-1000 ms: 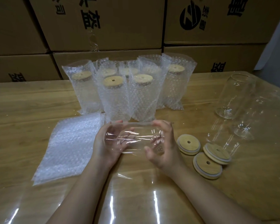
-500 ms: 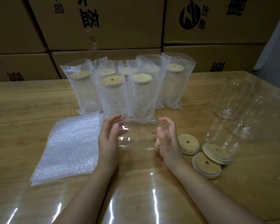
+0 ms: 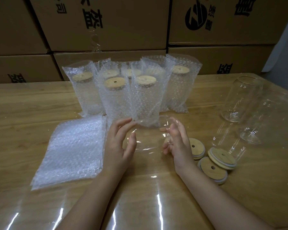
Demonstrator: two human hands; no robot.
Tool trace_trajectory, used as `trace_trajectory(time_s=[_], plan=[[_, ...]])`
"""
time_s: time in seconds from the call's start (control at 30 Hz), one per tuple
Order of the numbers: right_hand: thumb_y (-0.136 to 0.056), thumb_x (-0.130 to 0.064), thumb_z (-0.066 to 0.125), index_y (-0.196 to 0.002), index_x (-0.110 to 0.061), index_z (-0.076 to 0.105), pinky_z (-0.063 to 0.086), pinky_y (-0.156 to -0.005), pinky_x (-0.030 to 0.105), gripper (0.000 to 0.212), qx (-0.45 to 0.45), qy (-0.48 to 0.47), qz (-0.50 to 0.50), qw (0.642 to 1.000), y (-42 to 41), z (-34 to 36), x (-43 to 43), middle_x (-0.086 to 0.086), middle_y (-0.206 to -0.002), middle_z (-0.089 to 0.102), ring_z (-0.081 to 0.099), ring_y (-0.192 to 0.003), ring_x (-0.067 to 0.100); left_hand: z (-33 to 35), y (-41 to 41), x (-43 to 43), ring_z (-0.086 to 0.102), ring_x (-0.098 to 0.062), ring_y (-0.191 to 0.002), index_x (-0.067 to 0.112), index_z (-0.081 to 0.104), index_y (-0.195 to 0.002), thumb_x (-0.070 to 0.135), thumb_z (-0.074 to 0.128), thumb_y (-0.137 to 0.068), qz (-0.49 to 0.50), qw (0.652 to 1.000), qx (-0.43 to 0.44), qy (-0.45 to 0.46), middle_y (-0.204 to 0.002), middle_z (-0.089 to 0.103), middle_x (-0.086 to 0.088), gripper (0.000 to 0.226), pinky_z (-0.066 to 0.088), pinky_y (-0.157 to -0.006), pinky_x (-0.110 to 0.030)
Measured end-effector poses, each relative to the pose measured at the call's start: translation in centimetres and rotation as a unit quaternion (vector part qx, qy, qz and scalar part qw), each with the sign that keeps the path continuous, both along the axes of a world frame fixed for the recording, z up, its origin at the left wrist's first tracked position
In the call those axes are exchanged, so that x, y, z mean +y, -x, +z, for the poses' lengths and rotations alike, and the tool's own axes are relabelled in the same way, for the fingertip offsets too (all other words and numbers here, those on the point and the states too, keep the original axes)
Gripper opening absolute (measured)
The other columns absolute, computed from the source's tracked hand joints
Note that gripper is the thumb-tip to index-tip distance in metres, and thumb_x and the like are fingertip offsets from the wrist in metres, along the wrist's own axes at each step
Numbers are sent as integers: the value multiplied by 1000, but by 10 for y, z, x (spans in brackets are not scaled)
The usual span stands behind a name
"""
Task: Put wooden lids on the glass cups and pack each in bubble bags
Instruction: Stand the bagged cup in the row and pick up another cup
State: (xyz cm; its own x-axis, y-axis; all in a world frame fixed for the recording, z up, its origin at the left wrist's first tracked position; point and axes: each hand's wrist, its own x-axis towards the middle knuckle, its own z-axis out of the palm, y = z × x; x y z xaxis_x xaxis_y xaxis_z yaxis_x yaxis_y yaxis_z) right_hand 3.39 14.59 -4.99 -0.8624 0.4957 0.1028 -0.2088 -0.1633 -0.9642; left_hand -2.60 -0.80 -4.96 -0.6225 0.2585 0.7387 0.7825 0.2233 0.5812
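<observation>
Table [image 3: 23,113] with bagged cups [image 3: 115,100], lids [image 3: 212,170], bags [image 3: 73,150]

Dim flat light, white glare streaking the glossy table [image 3: 23,100] nearer than left hand [image 3: 118,146] and right hand [image 3: 178,143], edges bowing.

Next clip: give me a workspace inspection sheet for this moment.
Surface: wooden table under glossy clear film.
Job's things: clear glass cup sideways between the hands; lidded cups in bubble bags standing behind it; flat bubble bags on the left; three loose round wooden lids on the right; bare glass cups far right.
Clutter: nothing seen.
Grippers: left hand and right hand, fingers relaxed, touching the cup's ends.
Cables: nothing seen.
Surroundings: stacked brown cardboard boxes with black print.
</observation>
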Motion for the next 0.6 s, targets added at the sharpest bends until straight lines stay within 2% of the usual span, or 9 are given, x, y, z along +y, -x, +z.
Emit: trace_trajectory(time_s=[0.07,0.17,0.23,0.3,0.4,0.47,0.53,0.6], plan=[[-63,-66,58,-118,-38,53,42,-46,21,62,18,27,-8,999,1,0,0,-6,-95,71,52,-53,7,-1,0,-1,53,-15,-117,12,61,-121,29,50,-91,-5,1000,-11,18,-122,54,-3,36,50,-92,-47],[-65,-66,55,-123,-29,53,46,-57,20,68,32,34,-38,998,3,-2,0,-8,-95,71,58,-63,6,0,-5,1,54,-16,-114,18,54,-128,38,56,-87,-17,998,-10,55,-123,53,0,45,53,-86,-49],[-67,-68,52,-125,-24,53,48,-67,22,72,32,40,-62,997,5,-2,1,-9,-93,71,64,-81,8,2,-10,4,55,-15,-114,23,52,-129,41,56,-87,-29,997,-21,62,-124,54,2,47,53,-86,-47],[-69,-66,52,-128,-21,48,49,-72,25,74,38,70,-66,995,6,-1,1,-1,-96,70,67,-92,13,4,-17,7,57,-12,-112,28,52,-130,44,56,-86,-34,996,-37,68,-125,54,6,47,53,-85,-42],[-80,-57,48,-134,-26,41,52,-77,28,63,60,100,-61,991,5,2,-1,2,-105,69,70,-95,18,5,-31,13,59,-4,-106,43,47,-132,52,54,-84,-60,991,-85,89,-126,52,18,49,53,-77,-22],[-83,-50,47,-138,-33,34,53,-82,29,59,79,92,-58,991,3,4,-6,1,-123,62,68,-103,19,4,-40,21,59,0,-105,52,40,-133,53,54,-84,-92,983,-145,60,-128,53,25,51,51,-74,-14],[-85,-42,49,-138,-43,25,51,-93,33,58,99,60,-49,992,-1,6,-12,-2,-142,46,61,-116,17,5,-44,29,64,-5,-105,53,39,-131,49,56,-88,-132,961,-241,-20,-128,56,24,46,53,-75,-20],[-85,-39,54,-137,-48,18,40,-109,42,64,113,11,-27,993,-4,6,-19,-4,-154,28,45,-134,15,7,-44,34,67,-15,-105,50,41,-129,48,54,-90,-162,925,-330,-94,-129,60,14,41,57,-73,-29]])
